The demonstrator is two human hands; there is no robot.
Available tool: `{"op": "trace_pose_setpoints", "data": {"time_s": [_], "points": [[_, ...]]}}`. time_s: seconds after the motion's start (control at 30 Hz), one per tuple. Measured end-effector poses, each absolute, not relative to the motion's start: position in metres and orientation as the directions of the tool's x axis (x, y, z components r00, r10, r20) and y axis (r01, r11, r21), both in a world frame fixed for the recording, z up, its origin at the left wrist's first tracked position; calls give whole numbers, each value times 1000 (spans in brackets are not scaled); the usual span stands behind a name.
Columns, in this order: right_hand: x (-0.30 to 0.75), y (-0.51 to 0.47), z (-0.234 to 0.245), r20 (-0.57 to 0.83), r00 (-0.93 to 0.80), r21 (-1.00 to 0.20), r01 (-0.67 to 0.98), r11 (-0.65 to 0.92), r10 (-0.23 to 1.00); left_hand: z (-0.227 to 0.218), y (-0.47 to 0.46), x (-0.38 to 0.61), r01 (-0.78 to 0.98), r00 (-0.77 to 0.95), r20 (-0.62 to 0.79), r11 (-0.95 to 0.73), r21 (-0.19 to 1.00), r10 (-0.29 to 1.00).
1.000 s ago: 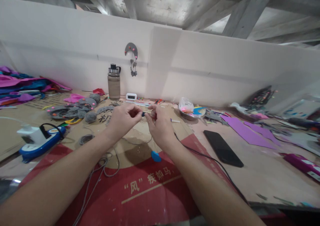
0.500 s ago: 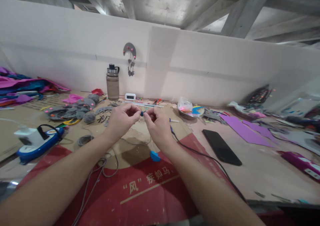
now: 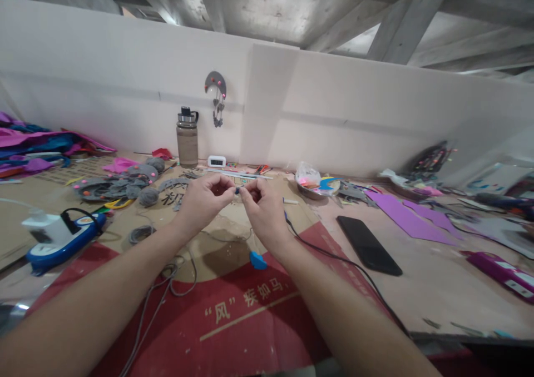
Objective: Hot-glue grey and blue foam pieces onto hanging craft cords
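Observation:
Both hands meet over the middle of the table, fingertips almost touching. My left hand [image 3: 207,198] pinches a small dark blue piece [image 3: 237,190] between thumb and forefinger. My right hand [image 3: 262,206] pinches the same piece from the other side; its exact shape is mostly hidden by the fingers. Below the right hand a bright blue piece [image 3: 258,261], felt-like, appears at the end of a thin thread. Grey yarn [image 3: 177,277] lies in loose loops beside and beneath my left forearm.
Red and brown cardboard [image 3: 246,321] covers the work spot. On the left are a blue power strip [image 3: 67,243] and grey felt pieces [image 3: 108,187]. A bottle [image 3: 187,140] and small clock [image 3: 216,161] stand behind. To the right lie a black phone [image 3: 368,245], purple sheets [image 3: 406,216] and a cable [image 3: 334,256].
Both hands keep their pinch in nearly the same place. The small piece between the fingertips looks slightly turned, and the whole view has shifted a little.

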State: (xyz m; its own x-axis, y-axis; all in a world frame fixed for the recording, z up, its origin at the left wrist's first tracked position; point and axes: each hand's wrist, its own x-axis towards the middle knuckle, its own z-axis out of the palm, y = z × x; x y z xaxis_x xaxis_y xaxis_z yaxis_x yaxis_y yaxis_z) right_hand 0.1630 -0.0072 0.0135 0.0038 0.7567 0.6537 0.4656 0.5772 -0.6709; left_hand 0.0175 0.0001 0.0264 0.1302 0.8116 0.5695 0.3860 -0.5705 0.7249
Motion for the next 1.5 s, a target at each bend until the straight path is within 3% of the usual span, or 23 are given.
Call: {"op": "trace_pose_setpoints", "data": {"time_s": [0.27,0.4,0.73,0.9,1.17,1.5], "points": [[164,-3,13,606,3,-776,220,591,795,29,1,17,329,181,535,-564,757,825],[166,-2,15,555,-53,-807,211,552,830,30,1,16,231,205,492,-530,816,846],[168,1,14,448,-11,-885,132,446,894,28,7,15,-91,312,282,-267,959,907],[169,11,6,348,0,-938,-11,348,938,28,13,11,-125,179,178,-157,980,968],[170,8,9,158,-31,-962,-228,147,987,27,23,2,-110,43,254,-248,962,966],[173,14,3,170,-7,-957,-241,163,985,12,36,5,-135,81,257,-245,960,963]]}}
